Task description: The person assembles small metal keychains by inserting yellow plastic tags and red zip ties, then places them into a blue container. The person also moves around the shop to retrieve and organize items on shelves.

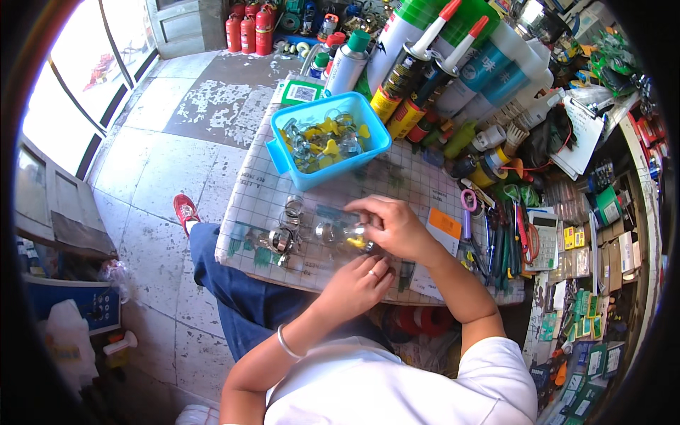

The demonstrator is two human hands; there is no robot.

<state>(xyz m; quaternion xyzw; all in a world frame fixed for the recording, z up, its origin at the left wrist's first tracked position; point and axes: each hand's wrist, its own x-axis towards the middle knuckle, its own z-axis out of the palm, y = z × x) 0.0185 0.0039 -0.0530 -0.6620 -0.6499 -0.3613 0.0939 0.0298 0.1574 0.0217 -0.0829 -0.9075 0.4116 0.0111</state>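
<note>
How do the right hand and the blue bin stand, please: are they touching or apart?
Apart. The head view shows a strip of gridded tabletop between the right hand and the near wall of the blue bin.

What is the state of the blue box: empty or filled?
Not empty: the blue box holds yellow and metal pieces, visible through its top.

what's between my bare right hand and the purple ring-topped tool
Between your right hand and the tool, the head view shows an orange rectangular card and a white paper sheet.
</note>
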